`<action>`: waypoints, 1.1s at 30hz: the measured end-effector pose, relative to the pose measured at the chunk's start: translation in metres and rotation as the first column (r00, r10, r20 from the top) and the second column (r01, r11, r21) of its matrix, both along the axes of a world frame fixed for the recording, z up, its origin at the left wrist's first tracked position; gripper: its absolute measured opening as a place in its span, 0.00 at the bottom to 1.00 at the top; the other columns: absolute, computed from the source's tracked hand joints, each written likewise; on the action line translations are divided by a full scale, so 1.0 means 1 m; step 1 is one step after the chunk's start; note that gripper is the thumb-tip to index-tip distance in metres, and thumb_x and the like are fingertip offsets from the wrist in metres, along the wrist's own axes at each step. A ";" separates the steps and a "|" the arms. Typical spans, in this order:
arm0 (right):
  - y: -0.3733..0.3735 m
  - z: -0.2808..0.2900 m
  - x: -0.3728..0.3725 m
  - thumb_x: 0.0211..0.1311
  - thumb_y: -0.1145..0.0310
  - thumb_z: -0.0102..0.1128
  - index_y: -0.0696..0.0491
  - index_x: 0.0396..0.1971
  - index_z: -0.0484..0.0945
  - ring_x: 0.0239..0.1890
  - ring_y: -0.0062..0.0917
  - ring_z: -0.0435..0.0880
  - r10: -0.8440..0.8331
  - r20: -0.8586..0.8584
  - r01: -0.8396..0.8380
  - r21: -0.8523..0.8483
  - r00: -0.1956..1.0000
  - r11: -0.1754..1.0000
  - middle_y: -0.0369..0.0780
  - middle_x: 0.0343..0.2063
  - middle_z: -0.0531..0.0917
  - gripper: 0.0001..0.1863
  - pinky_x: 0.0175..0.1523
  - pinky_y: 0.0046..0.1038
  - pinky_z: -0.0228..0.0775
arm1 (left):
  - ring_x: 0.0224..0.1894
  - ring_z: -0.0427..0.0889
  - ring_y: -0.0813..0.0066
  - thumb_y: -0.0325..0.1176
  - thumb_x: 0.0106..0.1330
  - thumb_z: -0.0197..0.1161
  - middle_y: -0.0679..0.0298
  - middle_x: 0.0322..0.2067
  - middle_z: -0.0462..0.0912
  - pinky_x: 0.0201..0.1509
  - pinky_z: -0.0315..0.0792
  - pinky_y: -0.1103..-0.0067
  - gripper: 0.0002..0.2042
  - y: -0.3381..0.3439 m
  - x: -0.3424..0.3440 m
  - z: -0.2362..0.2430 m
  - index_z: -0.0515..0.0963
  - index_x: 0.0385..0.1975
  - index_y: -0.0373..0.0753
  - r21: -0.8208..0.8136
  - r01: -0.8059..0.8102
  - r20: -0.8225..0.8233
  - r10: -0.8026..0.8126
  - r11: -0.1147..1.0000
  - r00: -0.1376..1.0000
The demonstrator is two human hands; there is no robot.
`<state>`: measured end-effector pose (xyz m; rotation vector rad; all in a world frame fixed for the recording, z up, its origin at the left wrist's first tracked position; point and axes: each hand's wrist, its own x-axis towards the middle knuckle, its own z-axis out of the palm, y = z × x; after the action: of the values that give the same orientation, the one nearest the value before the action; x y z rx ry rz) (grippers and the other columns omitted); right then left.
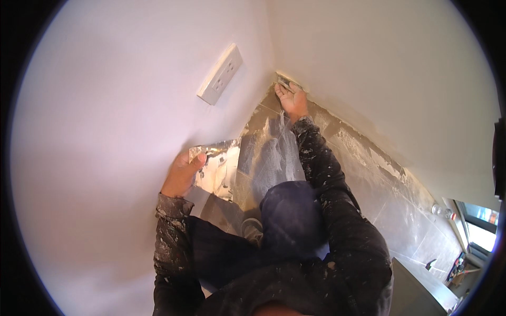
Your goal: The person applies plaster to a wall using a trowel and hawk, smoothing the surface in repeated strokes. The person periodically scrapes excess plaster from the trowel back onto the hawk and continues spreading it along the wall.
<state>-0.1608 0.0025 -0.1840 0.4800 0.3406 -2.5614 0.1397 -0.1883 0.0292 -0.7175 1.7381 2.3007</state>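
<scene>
My left hand (pixel 182 174) grips the edge of a shiny rectangular metal plate (pixel 221 168), thumb on its top face. Pale filler smears and dark spots mark the plate. Farther off, my right hand (pixel 293 101) reaches down to the foot of the right wall, close to the corner. Its fingers are closed on a small scraper (pixel 286 82), whose greyish blade lies against the wall's lower edge. Most of that tool is hidden by the hand. Both dark sleeves are spattered with white.
A white wall (pixel 105 131) with a double socket plate (pixel 220 75) rises on the left, another white wall (pixel 379 68) on the right. Grey floor tiles (pixel 363 174) carry whitish smears. A clear jar (pixel 436 209), a pale panel (pixel 421 284) and a window (pixel 480 226) are at the right.
</scene>
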 end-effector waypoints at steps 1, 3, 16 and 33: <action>0.006 0.009 0.013 0.68 0.77 0.42 0.66 0.58 0.60 0.59 0.43 0.69 0.018 0.056 -0.020 0.048 0.998 0.999 0.54 0.56 0.68 0.20 0.63 0.43 0.67 | 0.43 0.81 0.76 0.42 0.69 0.59 0.60 0.43 0.82 0.48 0.76 0.78 0.20 0.000 0.001 0.000 0.73 0.50 0.30 0.012 0.007 -0.012 -0.007 1.000 1.000; 0.028 0.026 0.046 0.68 0.76 0.45 0.65 0.57 0.62 0.57 0.42 0.73 0.165 -0.165 -0.108 0.308 0.973 0.945 0.53 0.55 0.71 0.19 0.62 0.40 0.69 | 0.45 0.80 0.76 0.42 0.70 0.58 0.60 0.44 0.81 0.50 0.74 0.78 0.20 -0.001 0.002 -0.001 0.74 0.50 0.30 0.048 0.012 -0.042 -0.010 0.999 0.999; 0.134 0.268 0.170 0.55 0.78 0.56 0.50 0.51 0.78 0.50 0.33 0.79 0.800 -0.594 0.845 0.382 -0.086 0.375 0.40 0.51 0.80 0.22 0.51 0.31 0.74 | 0.59 0.73 0.67 0.39 0.73 0.52 0.59 0.56 0.74 0.65 0.65 0.67 0.20 0.060 -0.017 0.012 0.66 0.59 0.35 0.546 -0.216 -0.207 0.380 0.809 0.901; 0.152 0.274 0.156 0.53 0.75 0.57 0.44 0.53 0.77 0.44 0.37 0.81 0.967 -0.248 0.836 0.541 0.050 0.095 0.40 0.47 0.82 0.24 0.45 0.37 0.74 | 0.54 0.76 0.69 0.39 0.72 0.54 0.56 0.53 0.76 0.59 0.69 0.71 0.20 0.067 -0.023 0.036 0.68 0.57 0.33 0.493 -0.257 -0.259 0.422 0.831 0.869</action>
<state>-0.0045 0.1548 0.0897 -1.3858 2.7214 -0.9051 0.1163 -0.1211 0.0656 -0.5824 1.1652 3.1012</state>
